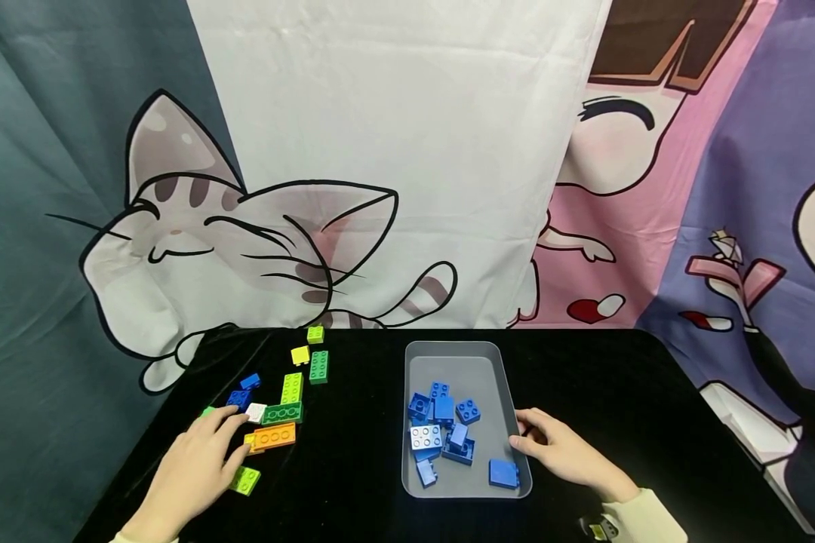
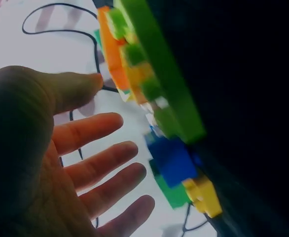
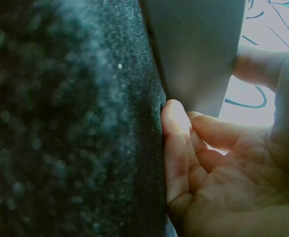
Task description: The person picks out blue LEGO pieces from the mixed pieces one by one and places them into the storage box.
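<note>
My left hand [image 1: 190, 467] is over the toy building bricks on the left, its fingers spread. Its fingertips are close to a dark blue brick [image 1: 238, 399], a white brick [image 1: 256, 412] and an orange brick [image 1: 275, 435]. A lime brick [image 1: 246, 480] lies by the thumb. In the left wrist view the palm holds nothing, and a long green brick [image 2: 164, 79] is in front of the fingers. My right hand [image 1: 570, 452] pinches the right side of a grey tray [image 1: 472, 362], thumb at the rim and curled fingers against the outer wall [image 3: 198, 54].
Several blue bricks [image 1: 443, 411] are heaped in the tray, with a separate blue brick [image 1: 503, 473] near its front right corner. Further back on the left are a green brick [image 1: 319, 367] and a yellow brick [image 1: 300, 355]. Black cloth [image 1: 353, 467] covers the table; a printed curtain hangs behind.
</note>
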Available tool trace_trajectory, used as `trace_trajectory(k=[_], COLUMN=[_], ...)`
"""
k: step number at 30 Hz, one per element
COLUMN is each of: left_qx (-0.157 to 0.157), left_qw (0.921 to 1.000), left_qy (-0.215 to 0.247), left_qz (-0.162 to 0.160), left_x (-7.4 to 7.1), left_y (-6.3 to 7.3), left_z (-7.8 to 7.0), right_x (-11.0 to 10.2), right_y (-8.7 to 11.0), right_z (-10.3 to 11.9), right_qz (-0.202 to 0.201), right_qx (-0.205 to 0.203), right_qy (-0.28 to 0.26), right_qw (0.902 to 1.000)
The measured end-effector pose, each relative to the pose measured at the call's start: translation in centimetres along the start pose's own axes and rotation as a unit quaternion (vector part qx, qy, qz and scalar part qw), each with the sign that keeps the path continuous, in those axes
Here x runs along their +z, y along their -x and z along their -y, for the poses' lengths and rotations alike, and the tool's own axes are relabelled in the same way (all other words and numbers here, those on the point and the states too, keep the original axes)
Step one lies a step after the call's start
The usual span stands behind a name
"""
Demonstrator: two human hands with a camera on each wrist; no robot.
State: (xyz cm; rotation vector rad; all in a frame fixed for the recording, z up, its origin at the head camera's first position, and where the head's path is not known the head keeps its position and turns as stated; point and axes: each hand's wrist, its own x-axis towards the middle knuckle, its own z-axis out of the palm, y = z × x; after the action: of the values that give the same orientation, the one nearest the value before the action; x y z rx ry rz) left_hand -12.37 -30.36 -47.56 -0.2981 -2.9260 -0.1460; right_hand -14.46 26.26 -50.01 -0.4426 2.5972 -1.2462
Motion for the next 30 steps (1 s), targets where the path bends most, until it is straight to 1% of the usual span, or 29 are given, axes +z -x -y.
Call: trace_trajectory(k=[4, 7, 12, 16, 19, 26, 30], left_qx=[-0.008, -0.008, 0.004, 0.016, 0.017, -0.017, -0.024], left_qw=[1.0, 0.9999, 0.9997, 0.9991, 0.999, 0.9997, 0.9995], left_qy=[-0.004, -0.01, -0.011, -0.014, -0.013, -0.007, -0.014], left_qz=[0.0, -0.003, -0.019, -0.036, -0.04, -0.017, -0.011], left_x=[0.2, 0.3, 0.6, 0.6, 0.6, 0.5, 0.3], left_y=[0.4, 0.7, 1.1, 1.2, 1.3, 1.4, 1.4], left_z=[0.9, 1.4, 1.8, 2.0, 2.1, 2.0, 2.0], right_x=[0.0, 0.0, 0.0, 0.0, 0.0, 0.0, 0.0], right_y=[0.0, 0.0, 0.0, 0.0, 0.0, 0.0, 0.0], right_z=[-0.1, -0.1, 0.0, 0.1, 0.1, -0.1, -0.1], right_qz=[0.001, 0.001, -0.003, -0.007, -0.005, -0.004, -0.007], right_qx=[0.002, 0.0, -0.007, -0.007, -0.009, -0.009, -0.007], right_qy=[-0.002, 0.0, 0.012, 0.022, 0.021, 0.015, 0.016], right_qw=[1.0, 1.0, 0.9999, 0.9997, 0.9997, 0.9998, 0.9998])
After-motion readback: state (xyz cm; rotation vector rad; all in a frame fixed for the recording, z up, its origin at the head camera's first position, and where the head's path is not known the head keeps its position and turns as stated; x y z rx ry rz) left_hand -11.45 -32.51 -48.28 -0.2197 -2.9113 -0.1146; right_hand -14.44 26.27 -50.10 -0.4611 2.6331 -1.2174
